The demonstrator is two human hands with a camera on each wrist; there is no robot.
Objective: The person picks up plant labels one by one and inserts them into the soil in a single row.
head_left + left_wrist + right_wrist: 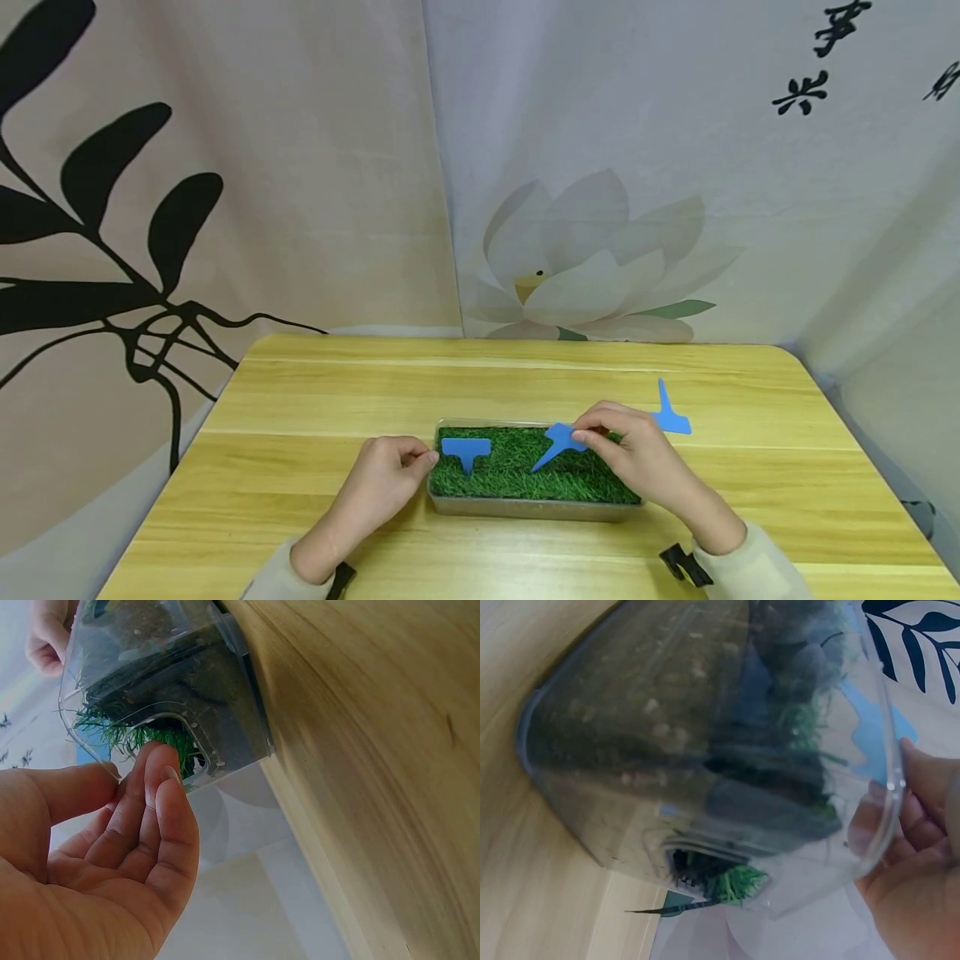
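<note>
A clear plastic container (525, 508) with green artificial grass (506, 479) sits on the table. My left hand (386, 475) pinches its left rim between thumb and fingers; the left wrist view shows the fingertips at the container wall (232, 705). My right hand (637, 454) grips a blue T-shaped plant label (557, 443) by its wide end, the pointed end slanting down to the left over the grass. In the right wrist view this label (870, 735) appears behind the rim. Another blue label (466, 447) stands upright in the grass at the left.
A third blue label (675, 422) lies on the wooden table (337, 392) behind my right hand, its point away from me. A printed curtain (337, 167) hangs behind the table. The container's end wall has an opening with grass poking out (739, 883).
</note>
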